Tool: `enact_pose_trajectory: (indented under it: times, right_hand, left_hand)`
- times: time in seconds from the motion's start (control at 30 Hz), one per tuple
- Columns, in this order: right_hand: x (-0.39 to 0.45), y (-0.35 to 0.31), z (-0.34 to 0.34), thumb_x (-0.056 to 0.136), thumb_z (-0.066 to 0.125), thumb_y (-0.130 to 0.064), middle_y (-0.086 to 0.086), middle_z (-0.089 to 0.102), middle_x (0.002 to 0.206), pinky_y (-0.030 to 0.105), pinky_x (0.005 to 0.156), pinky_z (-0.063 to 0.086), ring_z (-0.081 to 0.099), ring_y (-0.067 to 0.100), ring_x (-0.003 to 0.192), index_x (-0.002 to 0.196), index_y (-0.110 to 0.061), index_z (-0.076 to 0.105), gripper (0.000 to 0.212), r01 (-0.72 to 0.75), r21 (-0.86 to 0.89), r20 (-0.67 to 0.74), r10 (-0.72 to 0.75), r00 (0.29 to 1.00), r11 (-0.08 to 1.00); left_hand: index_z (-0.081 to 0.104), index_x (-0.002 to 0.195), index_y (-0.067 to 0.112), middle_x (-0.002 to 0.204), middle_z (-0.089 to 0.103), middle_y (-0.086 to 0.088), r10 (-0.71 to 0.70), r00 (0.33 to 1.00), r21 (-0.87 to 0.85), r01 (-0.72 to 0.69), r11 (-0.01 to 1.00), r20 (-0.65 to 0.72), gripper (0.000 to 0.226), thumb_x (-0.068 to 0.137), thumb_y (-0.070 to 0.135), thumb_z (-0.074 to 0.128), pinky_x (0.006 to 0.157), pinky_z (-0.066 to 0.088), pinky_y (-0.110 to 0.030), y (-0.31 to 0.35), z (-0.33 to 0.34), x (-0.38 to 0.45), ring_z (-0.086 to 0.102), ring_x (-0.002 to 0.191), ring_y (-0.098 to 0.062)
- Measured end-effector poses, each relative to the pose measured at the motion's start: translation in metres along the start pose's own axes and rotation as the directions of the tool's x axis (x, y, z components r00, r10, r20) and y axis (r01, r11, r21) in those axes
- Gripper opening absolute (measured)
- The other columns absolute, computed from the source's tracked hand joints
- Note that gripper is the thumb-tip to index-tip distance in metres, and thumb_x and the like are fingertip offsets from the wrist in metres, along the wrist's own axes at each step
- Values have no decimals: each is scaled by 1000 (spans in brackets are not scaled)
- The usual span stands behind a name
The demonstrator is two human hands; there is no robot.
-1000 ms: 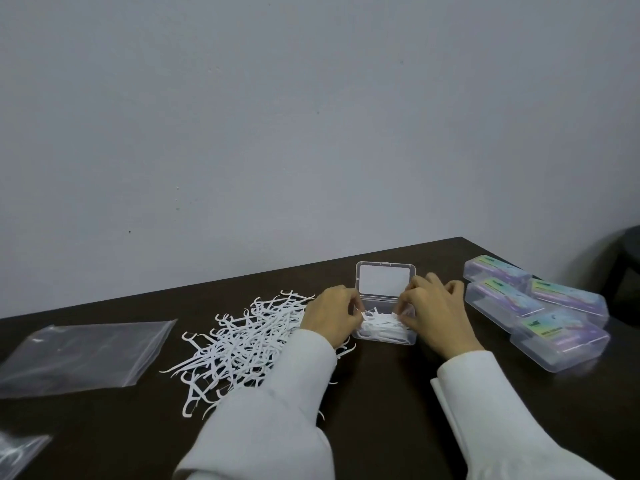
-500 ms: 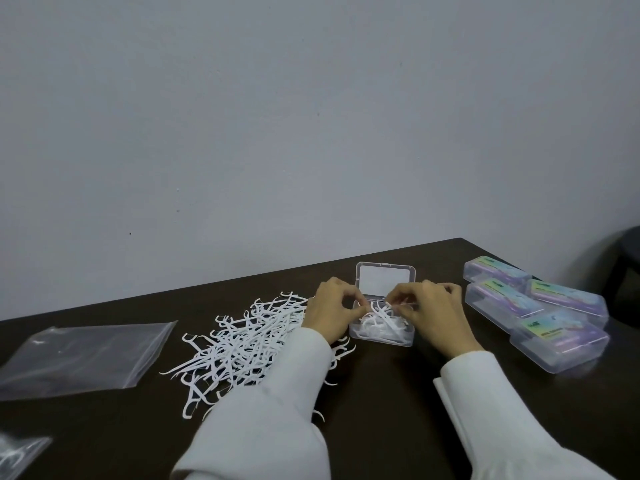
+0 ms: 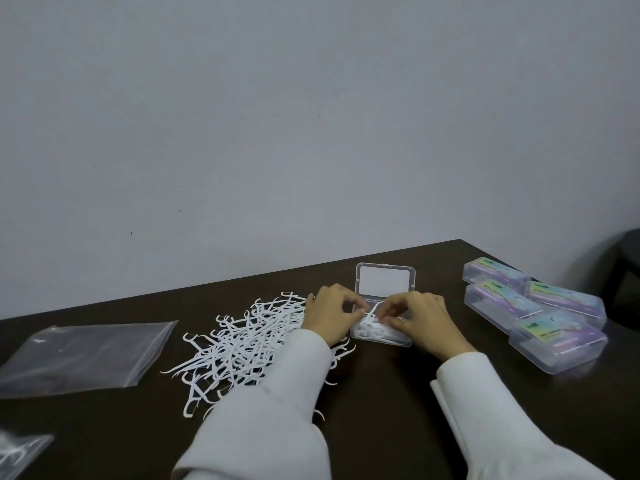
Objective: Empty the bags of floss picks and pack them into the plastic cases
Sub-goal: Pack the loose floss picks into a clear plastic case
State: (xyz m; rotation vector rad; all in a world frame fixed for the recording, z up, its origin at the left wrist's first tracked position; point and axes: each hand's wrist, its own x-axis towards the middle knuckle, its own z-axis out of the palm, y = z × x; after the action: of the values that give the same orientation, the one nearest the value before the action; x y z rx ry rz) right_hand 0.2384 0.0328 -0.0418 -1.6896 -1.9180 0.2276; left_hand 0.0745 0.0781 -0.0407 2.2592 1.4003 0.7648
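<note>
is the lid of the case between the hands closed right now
No, the open case has its clear lid tipped back toward the wall, with floss picks showing inside.

Loose picks (image 3: pixel 242 344) crowd left; closed cases (image 3: pixel 535 313) block right.

The left hand (image 3: pixel 330 315) and its white sleeve (image 3: pixel 270 403) are covering part of the floss pick pile (image 3: pixel 239 344). A second bag (image 3: pixel 20 453) is running off the lower-left edge. The case labels (image 3: pixel 550 329) are blurring beyond reading.
</note>
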Motion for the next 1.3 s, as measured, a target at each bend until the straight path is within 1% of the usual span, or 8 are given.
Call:
enact_pose_trajectory:
  times: [0.17, 0.33, 0.53, 0.67, 0.83, 1.07, 1.17, 1.3]
  right_hand:
    - [-2, -2, -5, 92, 53, -23, -8, 58, 110, 33, 103, 22, 49, 9, 108, 107, -29, 63, 19, 7, -219, -49, -19, 999, 976]
    - [-2, -3, -5, 92, 53, -21, -6, 55, 111, 34, 103, 23, 45, 10, 112, 94, -26, 68, 16, -1, -273, 2, 1, 1000, 962]
    - [-1, -10, 0, 91, 56, -20, -4, 58, 106, 29, 102, 27, 49, 7, 98, 95, -22, 68, 13, 65, -187, -45, -74, 996, 980]
    - [-3, -28, 3, 88, 59, -15, -4, 58, 97, 20, 83, 46, 51, 6, 85, 94, -18, 70, 12, 149, -55, -72, -152, 986, 987]
    - [-10, -56, 13, 90, 56, -16, -8, 58, 104, 14, 81, 45, 51, 2, 93, 101, -24, 65, 17, 262, 21, 25, -263, 965, 965]
    - [-8, -89, 39, 91, 53, -21, -8, 50, 132, 26, 101, 39, 45, 8, 121, 123, -26, 51, 32, 366, -42, 213, -349, 912, 930]
    - [-4, -101, 45, 91, 54, -24, -7, 42, 140, 29, 104, 36, 42, 11, 127, 131, -25, 44, 41, 376, -46, 285, -348, 893, 926]
    - [2, -113, 57, 91, 53, -35, -5, 34, 147, 33, 106, 34, 37, 14, 132, 140, -23, 34, 53, 359, -105, 337, -307, 890, 927]
  left_hand:
    - [72, 96, 36, 127, 52, 5, -6, 997, 33, 3, 999, 81, 25, 92, 19, 53, 113, 3, -55, 6, 0, -5, 34, 128, -16]
    - [71, 98, 36, 127, 52, 6, -10, 996, -19, 12, 1000, 88, 29, 94, 16, 50, 112, 0, -58, 6, 1, -6, 33, 129, -17]
    - [70, 104, 27, 121, 57, 1, 48, 998, -113, -44, 993, 35, 26, 90, 11, 55, 109, 26, -48, 5, -10, -10, 43, 122, -19]
    - [69, 105, 24, 118, 56, 1, 95, 995, -161, -88, 983, 34, 26, 90, 8, 55, 102, 36, -30, -1, -31, -27, 48, 115, -12]
    - [67, 99, 31, 114, 60, 12, 25, 997, -104, -18, 994, 66, 19, 91, 16, 57, 102, 35, -29, -36, -65, -58, 48, 114, -4]
    - [65, 101, 30, 111, 59, 12, -100, 994, 49, 98, 994, 45, 13, 90, 26, 60, 93, 38, -22, -87, -110, -99, 51, 105, -2]
    - [64, 106, 30, 113, 58, 12, -134, 988, 77, 127, 989, 83, 20, 86, 30, 66, 99, 39, -26, -100, -117, -109, 51, 108, -4]
    - [58, 117, 31, 111, 51, 16, -165, 978, 46, 160, 986, 131, 43, 77, 42, 72, 92, 35, -18, -104, -121, -118, 48, 107, -2]
